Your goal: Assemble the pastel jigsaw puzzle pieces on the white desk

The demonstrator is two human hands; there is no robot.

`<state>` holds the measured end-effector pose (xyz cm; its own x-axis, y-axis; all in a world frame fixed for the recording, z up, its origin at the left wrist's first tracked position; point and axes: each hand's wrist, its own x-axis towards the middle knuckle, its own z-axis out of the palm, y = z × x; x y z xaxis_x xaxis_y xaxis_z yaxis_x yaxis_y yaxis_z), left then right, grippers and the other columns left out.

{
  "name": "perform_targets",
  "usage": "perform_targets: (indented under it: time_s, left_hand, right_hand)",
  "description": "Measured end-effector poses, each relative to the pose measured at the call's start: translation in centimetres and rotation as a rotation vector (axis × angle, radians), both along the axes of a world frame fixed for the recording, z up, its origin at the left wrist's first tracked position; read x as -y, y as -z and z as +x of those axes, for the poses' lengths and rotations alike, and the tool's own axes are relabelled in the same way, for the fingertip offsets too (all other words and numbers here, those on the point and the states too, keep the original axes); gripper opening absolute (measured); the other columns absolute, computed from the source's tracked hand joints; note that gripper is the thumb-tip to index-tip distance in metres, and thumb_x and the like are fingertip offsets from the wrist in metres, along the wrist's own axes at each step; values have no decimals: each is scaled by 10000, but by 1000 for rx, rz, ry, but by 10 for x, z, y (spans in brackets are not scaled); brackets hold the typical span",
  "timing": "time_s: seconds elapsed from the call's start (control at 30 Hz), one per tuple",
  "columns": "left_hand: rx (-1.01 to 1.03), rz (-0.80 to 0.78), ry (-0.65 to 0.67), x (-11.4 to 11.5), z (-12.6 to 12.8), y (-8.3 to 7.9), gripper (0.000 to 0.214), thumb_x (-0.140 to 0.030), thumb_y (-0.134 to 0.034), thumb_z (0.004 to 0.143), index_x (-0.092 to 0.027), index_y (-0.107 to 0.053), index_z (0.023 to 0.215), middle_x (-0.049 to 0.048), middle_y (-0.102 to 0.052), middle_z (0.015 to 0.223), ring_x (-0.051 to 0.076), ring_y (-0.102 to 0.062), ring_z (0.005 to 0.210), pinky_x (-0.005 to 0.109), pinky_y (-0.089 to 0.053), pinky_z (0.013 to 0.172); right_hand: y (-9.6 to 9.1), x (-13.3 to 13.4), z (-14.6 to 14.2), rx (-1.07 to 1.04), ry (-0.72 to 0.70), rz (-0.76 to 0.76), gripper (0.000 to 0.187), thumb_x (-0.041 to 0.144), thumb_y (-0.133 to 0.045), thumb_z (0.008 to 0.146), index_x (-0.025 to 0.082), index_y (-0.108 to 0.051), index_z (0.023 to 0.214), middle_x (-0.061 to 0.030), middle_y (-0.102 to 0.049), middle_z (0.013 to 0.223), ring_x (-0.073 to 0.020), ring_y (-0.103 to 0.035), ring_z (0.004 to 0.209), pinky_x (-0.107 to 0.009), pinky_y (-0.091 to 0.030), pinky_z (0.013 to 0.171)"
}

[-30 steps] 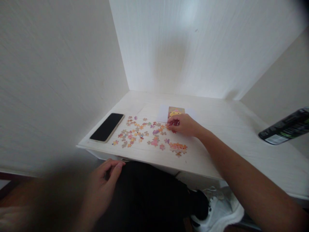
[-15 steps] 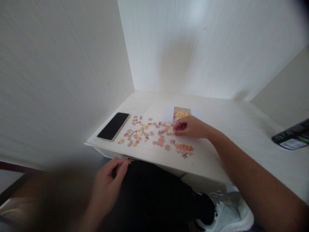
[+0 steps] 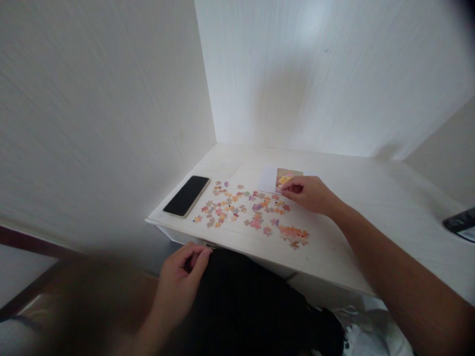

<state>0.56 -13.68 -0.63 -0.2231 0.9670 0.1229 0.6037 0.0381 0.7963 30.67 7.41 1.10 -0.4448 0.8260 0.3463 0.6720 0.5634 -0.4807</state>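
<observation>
Several small pink and orange puzzle pieces [image 3: 241, 207] lie scattered on the white table [image 3: 352, 198]. A short joined strip of pieces [image 3: 294, 231] lies near the front edge. My right hand [image 3: 309, 193] hovers over the right end of the scatter, fingers pinched on a small puzzle piece, just in front of a picture card [image 3: 285, 176] on white paper. My left hand [image 3: 181, 282] rests below the table edge on my dark-clothed lap, fingers loosely curled, holding nothing I can see.
A black phone [image 3: 186, 196] lies face up at the table's left corner. A dark packet [image 3: 460, 223] shows at the far right edge. White walls close in on the left and behind the table. A white shoe [image 3: 367, 336] shows below.
My right hand has lifted slightly from the pieces with its fingers pinched together. The view has shifted, moving everything rightward in the picture. My left hand has stayed on my lap.
</observation>
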Motion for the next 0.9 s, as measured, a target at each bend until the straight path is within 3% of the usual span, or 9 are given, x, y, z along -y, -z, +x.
perform_targets:
  time_s: [0.27,0.4,0.6,0.9]
  left_hand:
    - [-3,3,36,0,-2,2,327,-449,-542,888,-187,-682,751,16,-629,698,174,-559,669,282,-401,631]
    - [-83,53,119,-6,-7,-2,256,-403,-544,904,-205,-705,909,-4,-595,697,154,-535,640,265,-415,624]
    - [-414,190,132,-33,-27,-14,294,-395,-508,916,-184,-691,1009,26,-591,773,182,-574,737,309,-458,734]
    - [-668,169,231,-77,-43,-21,371,-351,-417,954,-175,-706,1106,95,-623,1014,231,-593,946,374,-456,885]
  right_hand:
    - [-3,-1,4,-103,128,55,196,364,-668,784,196,-754,838,-43,-674,704,-144,-532,587,-287,-393,561]
    - [3,-7,8,-171,154,77,249,410,-667,782,188,-751,855,-53,-664,709,-148,-530,591,-289,-395,557]
    - [10,-16,19,-203,240,66,272,423,-659,770,176,-744,848,-39,-640,673,-149,-528,586,-287,-383,550]
    - [14,-22,25,-217,291,46,284,434,-647,773,180,-754,840,-22,-611,618,-140,-496,561,-277,-337,530]
